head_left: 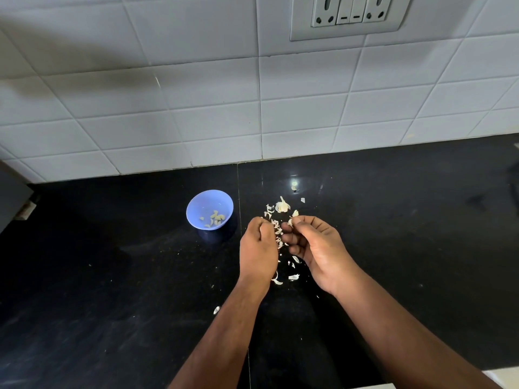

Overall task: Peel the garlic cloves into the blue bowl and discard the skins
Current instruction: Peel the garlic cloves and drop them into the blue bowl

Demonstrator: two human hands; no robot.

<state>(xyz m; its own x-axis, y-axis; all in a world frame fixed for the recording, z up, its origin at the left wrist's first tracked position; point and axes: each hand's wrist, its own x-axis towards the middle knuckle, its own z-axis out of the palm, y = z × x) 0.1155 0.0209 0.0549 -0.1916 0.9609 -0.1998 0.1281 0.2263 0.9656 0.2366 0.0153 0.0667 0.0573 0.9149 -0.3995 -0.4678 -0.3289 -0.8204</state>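
Note:
A small blue bowl (209,208) stands on the black counter with several peeled garlic cloves (215,218) inside. To its right lies a partly stripped garlic bulb (282,206) among scattered papery skins (276,230). My right hand (314,245) pinches a small garlic clove (290,222) between thumb and fingertips, just in front of the bulb. My left hand (258,248) hovers close beside it with fingers curled; what it holds, if anything, is hidden behind the fingers.
More skin flakes (293,277) lie on the counter (112,290) between my wrists, and one flake (216,309) sits near my left forearm. A tiled wall (196,113) with a socket panel (349,15) rises behind the counter.

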